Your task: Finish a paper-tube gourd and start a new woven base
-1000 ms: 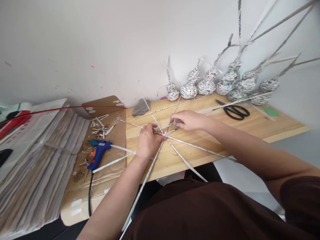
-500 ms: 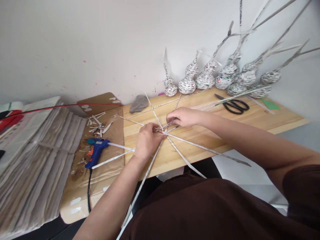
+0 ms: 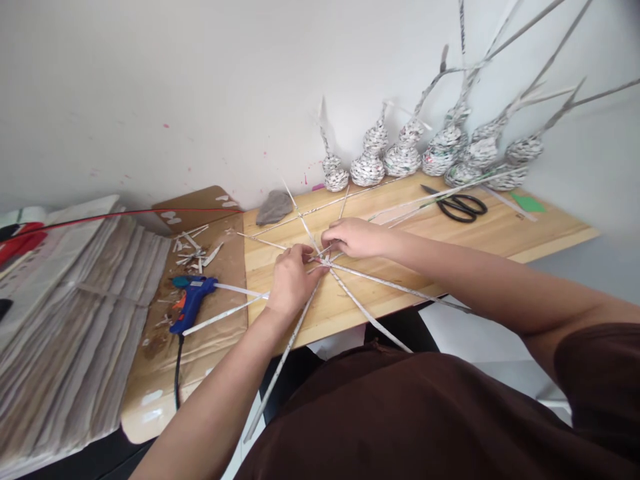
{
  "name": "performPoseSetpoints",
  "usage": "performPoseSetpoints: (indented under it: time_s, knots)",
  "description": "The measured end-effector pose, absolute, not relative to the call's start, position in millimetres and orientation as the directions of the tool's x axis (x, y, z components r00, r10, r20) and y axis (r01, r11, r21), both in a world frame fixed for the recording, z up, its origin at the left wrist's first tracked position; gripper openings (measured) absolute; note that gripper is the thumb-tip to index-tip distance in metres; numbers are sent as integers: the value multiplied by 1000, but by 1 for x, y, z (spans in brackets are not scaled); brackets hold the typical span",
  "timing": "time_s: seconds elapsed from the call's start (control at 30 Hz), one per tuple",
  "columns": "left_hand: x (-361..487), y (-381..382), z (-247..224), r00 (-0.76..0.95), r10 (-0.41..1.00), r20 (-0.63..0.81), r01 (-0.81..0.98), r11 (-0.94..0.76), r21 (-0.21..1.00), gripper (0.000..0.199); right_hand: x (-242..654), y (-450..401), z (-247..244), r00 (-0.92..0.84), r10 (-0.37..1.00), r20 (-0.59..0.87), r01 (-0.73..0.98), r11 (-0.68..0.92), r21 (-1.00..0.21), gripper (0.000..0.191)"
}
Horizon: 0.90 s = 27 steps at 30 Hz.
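Observation:
Several thin rolled paper sticks cross at one middle point on the wooden table [image 3: 300,327] and fan out like spokes. One paper stick [image 3: 370,310] runs toward my body, and another [image 3: 280,367] hangs past the front edge. My left hand [image 3: 293,277] pinches the crossing from the left, with thumb and fingertips on the sticks. Just above and to the right, my right hand [image 3: 353,237] is closed with its fingertips on a paper stick beside the crossing. The fingers partly hide the weave between them.
A blue hot glue gun [image 3: 193,303] lies on cardboard [image 3: 225,347] to the left, near paper scraps [image 3: 195,250] and stacked newspapers [image 3: 85,333]. Black scissors [image 3: 463,207], a grey cloth [image 3: 274,207] and a green paper piece [image 3: 527,202] lie farther back. Several woven paper gourds [image 3: 369,167] line the wall.
The view has shifted slightly, so the gourds and scissors appear farther left. Both hands stay at the crossing, with the right hand's fingers a little closer to the left hand.

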<state>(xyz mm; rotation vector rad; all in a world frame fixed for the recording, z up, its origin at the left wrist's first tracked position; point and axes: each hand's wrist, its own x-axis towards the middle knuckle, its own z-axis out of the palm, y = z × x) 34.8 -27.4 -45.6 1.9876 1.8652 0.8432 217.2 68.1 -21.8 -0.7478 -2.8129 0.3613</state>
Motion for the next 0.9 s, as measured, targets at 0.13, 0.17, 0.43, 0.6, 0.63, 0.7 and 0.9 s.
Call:
performPoseSetpoints:
  time_s: [0.13,0.17,0.43,0.6,0.63,0.7,0.9]
  knots:
    - [34,-25,-46,11,982,187,796,-122,593,37,216,67,-20,-855,507,113,463,842,-276,18]
    - [34,-24,-47,11,983,184,794,-120,596,37,216,66,-21,-853,509,111,464,839,-285,16]
    - [35,-51,-26,39,918,395,852,-237,467,39,216,62,-13,-798,577,175,514,803,-302,14]
    - [12,-79,-1,-27,959,281,767,-160,622,23,213,60,19,-749,576,328,495,815,-302,15]
    - [5,-83,1,-63,974,218,715,-108,691,26,212,58,26,-740,562,371,478,826,-299,15]
    - [-7,-88,5,-100,992,81,555,-12,832,35,210,54,38,-719,515,467,437,857,-273,14]
    - [1,-100,18,270,952,-145,-310,229,923,69,203,37,61,-616,353,705,331,927,-175,14]
